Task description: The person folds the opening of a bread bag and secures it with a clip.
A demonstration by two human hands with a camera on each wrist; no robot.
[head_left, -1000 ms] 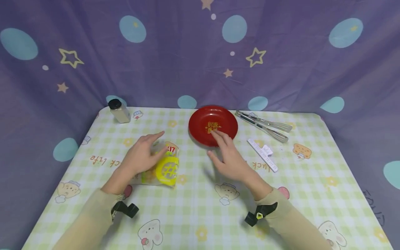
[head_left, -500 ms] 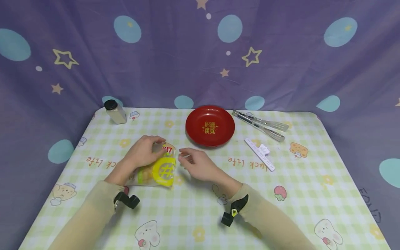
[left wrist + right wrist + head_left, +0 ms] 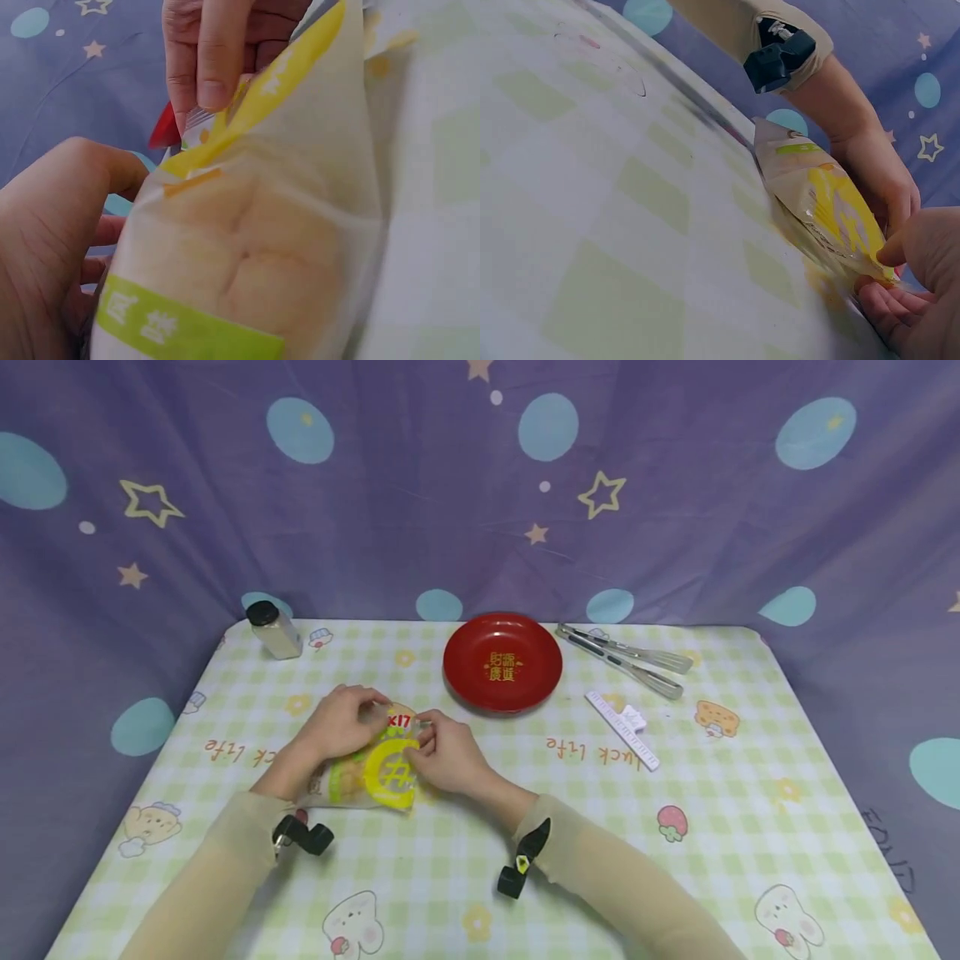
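Observation:
A clear and yellow bag of bread (image 3: 358, 778) lies on the left half of the table, with pale rolls showing through its film in the left wrist view. My left hand (image 3: 337, 722) holds its far-left side, its fingers partly hidden behind the bag. At the bag's right end, my right hand (image 3: 452, 755) pinches the edge between thumb and fingers, which the right wrist view shows close up. The bag's yellow end (image 3: 277, 79) stands raised toward my right fingers.
Behind the bag is a red plate (image 3: 504, 635) with gold characters. Metal tongs (image 3: 626, 656) lie right of it, and a white sealing clip (image 3: 622, 731) sits in front of them. A black-lidded jar (image 3: 276, 631) stands at the back left corner. A patterned curtain (image 3: 480, 527) hangs behind.
My right hand has moved left from near the plate to the bag's right end and now pinches its edge. My left hand has stayed at the bag, its fingers closing on it.

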